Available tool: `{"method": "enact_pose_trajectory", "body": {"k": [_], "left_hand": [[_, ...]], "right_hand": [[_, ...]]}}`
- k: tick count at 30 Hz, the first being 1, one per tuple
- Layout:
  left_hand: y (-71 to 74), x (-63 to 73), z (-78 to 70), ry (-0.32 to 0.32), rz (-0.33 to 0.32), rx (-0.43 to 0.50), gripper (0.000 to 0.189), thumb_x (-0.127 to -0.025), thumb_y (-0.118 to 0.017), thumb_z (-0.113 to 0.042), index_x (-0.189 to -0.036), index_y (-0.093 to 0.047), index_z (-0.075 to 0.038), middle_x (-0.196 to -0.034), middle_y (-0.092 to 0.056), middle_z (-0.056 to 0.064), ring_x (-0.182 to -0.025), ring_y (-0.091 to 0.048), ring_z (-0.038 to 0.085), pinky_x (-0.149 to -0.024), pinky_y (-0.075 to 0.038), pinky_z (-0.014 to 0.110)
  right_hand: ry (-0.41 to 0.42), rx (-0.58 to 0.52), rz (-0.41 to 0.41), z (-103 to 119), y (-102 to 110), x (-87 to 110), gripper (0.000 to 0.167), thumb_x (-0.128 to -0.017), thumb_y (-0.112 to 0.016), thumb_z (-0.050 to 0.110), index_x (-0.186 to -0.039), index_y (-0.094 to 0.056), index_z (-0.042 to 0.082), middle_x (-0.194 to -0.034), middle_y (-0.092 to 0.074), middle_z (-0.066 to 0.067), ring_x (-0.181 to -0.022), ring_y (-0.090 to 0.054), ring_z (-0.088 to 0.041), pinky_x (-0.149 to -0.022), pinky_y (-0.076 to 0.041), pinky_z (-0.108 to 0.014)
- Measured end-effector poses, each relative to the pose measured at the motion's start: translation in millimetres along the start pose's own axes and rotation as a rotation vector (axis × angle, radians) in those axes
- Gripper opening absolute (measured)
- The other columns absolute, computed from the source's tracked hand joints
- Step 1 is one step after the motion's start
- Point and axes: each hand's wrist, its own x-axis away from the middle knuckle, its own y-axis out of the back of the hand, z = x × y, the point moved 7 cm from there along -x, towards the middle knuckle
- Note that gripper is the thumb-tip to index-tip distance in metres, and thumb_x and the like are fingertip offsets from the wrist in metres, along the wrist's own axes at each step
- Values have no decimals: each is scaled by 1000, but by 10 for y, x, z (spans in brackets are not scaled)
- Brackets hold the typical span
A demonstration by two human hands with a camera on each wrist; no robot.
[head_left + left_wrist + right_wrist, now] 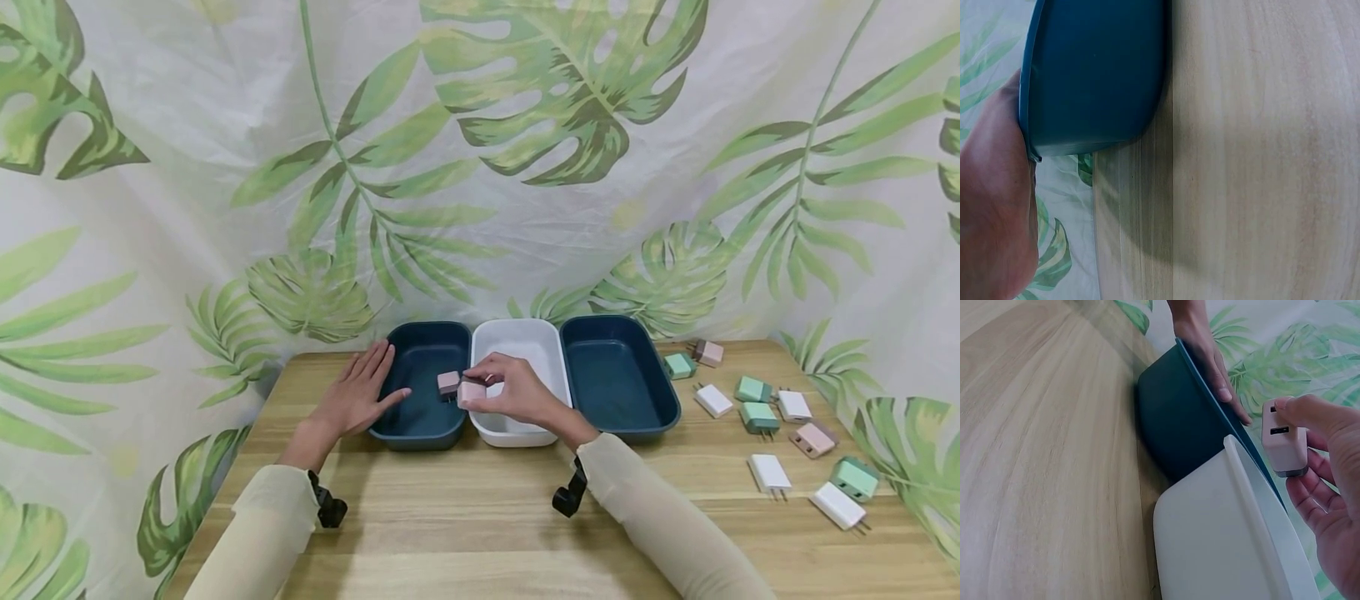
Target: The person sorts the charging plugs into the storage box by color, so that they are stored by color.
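Observation:
My right hand (517,390) pinches a pink USB charger (471,392) between thumb and fingers, above the shared rims of the left blue tray (412,425) and the white tray (555,358). In the right wrist view the USB ports of this pink charger (1284,439) face the camera. Another pink charger (447,382) lies inside the left blue tray, near its right wall. My left hand (356,392) rests on that tray's left rim, fingers straight and thumb reaching over the inside. In the left wrist view the blue tray (1097,75) hides most of the left hand's fingers.
A second blue tray (618,383) stands right of the white one. On the wooden table (435,517), to the right, lie several chargers: white ones such as this white charger (768,473), green ones like this green charger (759,417), and a pink charger (812,439). A leaf-patterned cloth (525,233) hangs behind.

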Motion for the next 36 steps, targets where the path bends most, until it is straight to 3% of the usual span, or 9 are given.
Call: {"method": "enact_pose_trajectory", "body": {"k": [14,28,36], "left_hand": [[35,8,-32,14,3,-7,94,-107,-45,-64,-169,-14,-1,-177,-9,20,-164,-10,39,-130,-9,60],[39,13,-38,5,-20,1,93,-107,-47,-63,-169,-17,-1,-176,-13,21,-162,-15,40,-130,-13,60],[30,15,-17,16,-4,-16,93,-107,-46,-63,-170,-14,-2,-177,-11,20,-163,-12,39,-130,-11,59]], "right_hand": [[8,49,33,29,-134,-145,47,-86,-91,27,-126,-78,6,-114,-72,-5,-99,-67,-16,-91,-60,-31],[15,30,40,38,-256,-187,49,-87,-90,26,-127,-77,1,-112,-73,-8,-97,-68,-19,-90,-61,-44],[-32,23,56,26,-306,-200,48,-86,-90,23,-129,-77,5,-114,-72,-10,-97,-68,-22,-90,-61,-49]]}}
